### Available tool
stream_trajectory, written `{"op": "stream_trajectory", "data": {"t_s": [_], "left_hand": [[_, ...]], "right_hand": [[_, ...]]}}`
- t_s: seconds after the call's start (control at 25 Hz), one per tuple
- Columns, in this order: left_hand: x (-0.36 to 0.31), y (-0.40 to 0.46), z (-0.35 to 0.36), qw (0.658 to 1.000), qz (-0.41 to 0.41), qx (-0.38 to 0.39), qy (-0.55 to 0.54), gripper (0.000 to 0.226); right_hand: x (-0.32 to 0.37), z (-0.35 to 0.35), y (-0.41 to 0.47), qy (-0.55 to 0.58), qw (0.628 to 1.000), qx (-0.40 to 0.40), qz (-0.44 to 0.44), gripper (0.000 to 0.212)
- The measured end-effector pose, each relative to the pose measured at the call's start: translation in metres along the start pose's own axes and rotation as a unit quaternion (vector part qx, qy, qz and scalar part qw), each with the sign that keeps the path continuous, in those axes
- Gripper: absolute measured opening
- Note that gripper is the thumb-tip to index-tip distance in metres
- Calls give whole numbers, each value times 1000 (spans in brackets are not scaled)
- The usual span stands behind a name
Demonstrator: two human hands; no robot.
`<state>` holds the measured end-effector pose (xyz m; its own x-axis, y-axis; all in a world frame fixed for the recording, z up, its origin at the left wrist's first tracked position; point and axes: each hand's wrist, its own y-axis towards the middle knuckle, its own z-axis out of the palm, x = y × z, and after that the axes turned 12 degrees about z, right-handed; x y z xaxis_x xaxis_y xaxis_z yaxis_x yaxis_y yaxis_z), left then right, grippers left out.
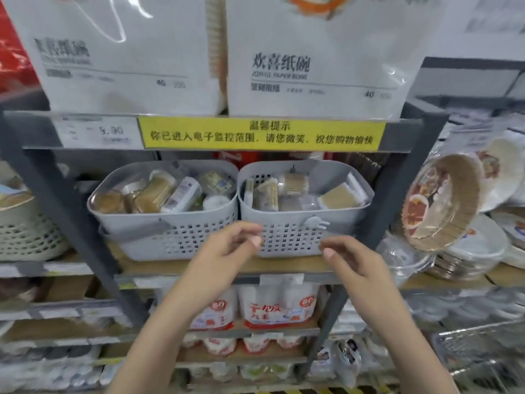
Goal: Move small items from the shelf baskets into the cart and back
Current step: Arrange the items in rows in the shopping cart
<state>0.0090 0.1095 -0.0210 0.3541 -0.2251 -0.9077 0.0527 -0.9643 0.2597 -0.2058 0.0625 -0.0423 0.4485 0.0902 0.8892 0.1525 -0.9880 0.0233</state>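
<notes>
We note the left hand (pixel 227 245) and right hand (pixel 345 258) loosely curled, holding nothing, before the right basket (pixel 289 237). Risk: its crowded packets (pixel 338 198) may spill during picking.

Above me two big white paper-bowl packs (pixel 312 58) sit over a yellow notice strip (pixel 261 134) and a price tag (pixel 99 132). To my right lean stacked paper plates (pixel 454 200); red-and-white pouches (pixel 279 307) fill the shelf below.
</notes>
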Motion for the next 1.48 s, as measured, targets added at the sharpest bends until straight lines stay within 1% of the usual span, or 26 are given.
{"op": "stream_trajectory", "data": {"t_s": [0.08,0.24,0.36,0.4,0.48,0.56,0.64,0.84,0.96,1.04,1.2,1.28,1.4,1.48], "left_hand": [[-3,32,-3,999,39,14,24,16],[-3,88,-1,993,81,2,82,15],[6,121,2,985,81,22,150,21],[10,131,2,982,80,30,171,23],[20,146,2,974,79,43,210,26],[31,155,-1,967,75,61,236,29],[41,164,-4,954,84,83,276,34],[56,183,-2,900,99,137,401,43],[57,186,-1,866,91,167,462,52],[57,186,1,854,93,172,482,55],[59,188,0,862,84,150,476,53],[61,188,0,868,90,138,468,48],[63,190,-2,912,91,118,381,38],[64,191,-4,931,91,121,332,39]], "right_hand": [[6,-7,25,9,1000,-18,-22,14],[15,-14,64,-7,996,-57,-68,15],[18,-11,98,-112,987,-87,-75,21],[16,-10,111,-157,981,-94,-67,25],[12,-6,131,-236,968,-84,-17,32],[10,-3,140,-276,958,-67,44,37],[10,1,145,-300,948,-83,71,39],[19,8,148,-334,924,-112,146,40],[21,12,149,-323,922,-128,170,40],[23,13,147,-311,923,-142,177,42],[24,15,148,-333,910,-168,183,44],[23,17,150,-341,903,-183,187,39],[24,19,153,-353,890,-224,180,25],[25,19,154,-347,888,-244,174,24]]}}
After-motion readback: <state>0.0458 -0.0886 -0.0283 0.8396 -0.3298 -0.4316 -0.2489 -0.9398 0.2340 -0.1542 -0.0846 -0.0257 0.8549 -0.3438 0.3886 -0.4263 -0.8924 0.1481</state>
